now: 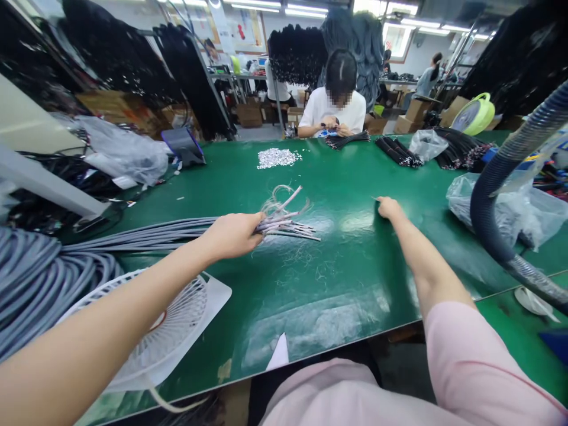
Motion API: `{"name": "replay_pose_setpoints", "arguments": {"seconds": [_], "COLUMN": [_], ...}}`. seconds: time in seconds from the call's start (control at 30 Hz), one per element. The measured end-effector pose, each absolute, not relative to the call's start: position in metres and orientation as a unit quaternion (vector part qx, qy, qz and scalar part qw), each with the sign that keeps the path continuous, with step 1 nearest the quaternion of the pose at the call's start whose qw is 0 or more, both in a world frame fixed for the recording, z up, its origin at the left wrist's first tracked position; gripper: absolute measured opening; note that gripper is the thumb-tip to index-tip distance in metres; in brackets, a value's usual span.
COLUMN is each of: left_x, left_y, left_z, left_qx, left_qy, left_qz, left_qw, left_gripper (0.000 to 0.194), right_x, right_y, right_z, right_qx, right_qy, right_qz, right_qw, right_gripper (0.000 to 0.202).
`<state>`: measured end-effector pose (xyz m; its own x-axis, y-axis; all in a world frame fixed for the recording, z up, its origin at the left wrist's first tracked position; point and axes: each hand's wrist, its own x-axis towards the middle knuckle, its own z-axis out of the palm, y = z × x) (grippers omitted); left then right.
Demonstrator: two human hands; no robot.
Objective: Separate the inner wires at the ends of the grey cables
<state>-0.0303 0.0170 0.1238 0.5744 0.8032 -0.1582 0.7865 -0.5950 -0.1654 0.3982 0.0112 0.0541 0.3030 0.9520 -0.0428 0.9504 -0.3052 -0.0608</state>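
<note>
My left hand (235, 235) is wrapped round a bundle of grey cables (155, 232) near their stripped ends. Past my fingers, pale inner wires (295, 228) and frayed, curly strands fan out to the right. The cables run left into a large grey coil (39, 284). Far to the right, my right hand (389, 208) is closed low over the table, apart from the bundle. A thin, light tip shows at its fingers, too small to name. Loose thread-like strands (326, 271) lie on the green table (346, 319) below the wire ends.
A white fan (186, 307) lies under my left forearm. Small white pieces (277, 158) are heaped farther back. Across the table sits a person (332, 109) by black wire bundles (394, 151). Plastic bags (501, 201) and a thick hose (492, 195) stand at right.
</note>
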Motion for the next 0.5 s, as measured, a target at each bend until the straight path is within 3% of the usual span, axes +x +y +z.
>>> {"name": "replay_pose_setpoints", "arguments": {"seconds": [0.13, 0.27, 0.37, 0.5], "left_x": [-0.032, -0.029, -0.025, -0.021], "left_y": [0.028, 0.043, 0.051, 0.052], "left_z": [0.120, 0.122, 0.126, 0.130], "left_qx": [-0.886, -0.879, -0.882, -0.875], "left_qy": [-0.454, -0.471, -0.469, -0.483], "left_qz": [0.094, 0.068, 0.057, 0.024], "left_qw": [0.033, 0.019, -0.001, -0.017], "left_gripper": [0.032, 0.035, 0.039, 0.038], "right_x": [0.336, 0.301, 0.303, 0.303], "right_y": [-0.029, -0.037, 0.015, 0.091], "right_z": [0.015, -0.004, 0.002, 0.011], "right_qx": [-0.701, -0.475, -0.548, -0.614], "right_qy": [-0.708, -0.865, -0.826, -0.784], "right_qz": [0.089, 0.153, 0.103, 0.089], "right_qw": [0.008, 0.047, 0.081, 0.034], "right_gripper": [0.055, 0.052, 0.059, 0.060]}}
